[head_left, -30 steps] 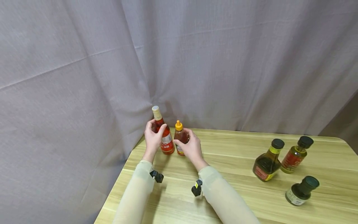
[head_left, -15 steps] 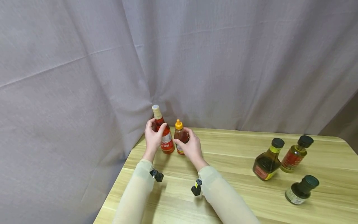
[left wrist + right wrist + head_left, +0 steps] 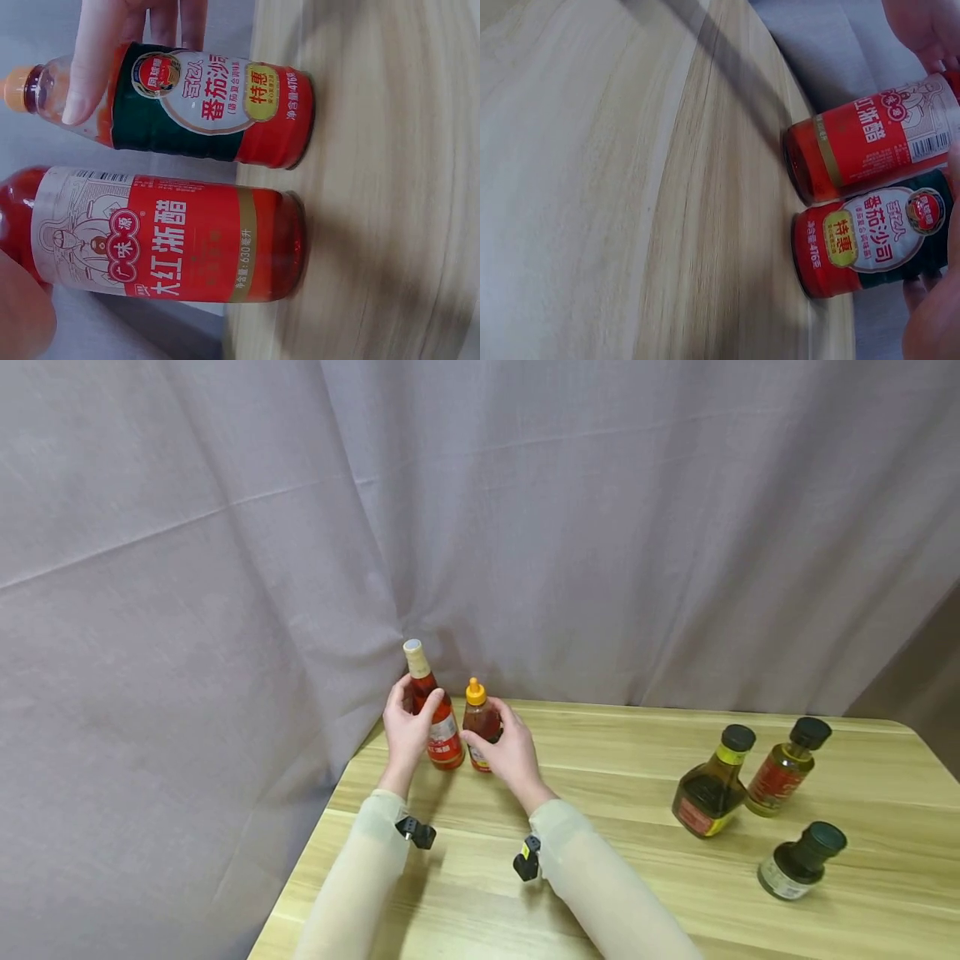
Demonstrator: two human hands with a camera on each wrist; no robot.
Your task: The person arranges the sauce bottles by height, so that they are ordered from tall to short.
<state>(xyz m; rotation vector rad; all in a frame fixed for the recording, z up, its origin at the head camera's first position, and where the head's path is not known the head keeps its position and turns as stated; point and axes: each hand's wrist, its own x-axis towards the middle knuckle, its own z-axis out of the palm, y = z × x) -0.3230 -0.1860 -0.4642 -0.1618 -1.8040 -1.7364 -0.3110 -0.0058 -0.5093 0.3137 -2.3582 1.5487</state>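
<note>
At the table's far left corner, my left hand [image 3: 405,731] grips the upper body of a tall red vinegar bottle [image 3: 445,745] with a cream-coloured neck and cap. Just right of it is a shorter ketchup squeeze bottle [image 3: 480,720] with an orange nozzle cap. My right hand [image 3: 513,752] holds this one from its right side, thumb across the front. Both bottles stand upright on the wood. In the left wrist view, the vinegar bottle [image 3: 187,240] and ketchup bottle [image 3: 202,105] show a narrow gap between them. Fingers behind the bottles are partly hidden.
A brown sauce bottle with black cap [image 3: 708,797], a red-labelled bottle [image 3: 780,777] and a small dark bottle with a green cap [image 3: 795,867] stand on the right of the wooden table [image 3: 465,885]. A grey curtain [image 3: 555,560] hangs right behind the far edge.
The head view has shifted slightly, so everything appears a little further left and up. Both hands keep their hold on the same bottles, which have not visibly moved on the table.
</note>
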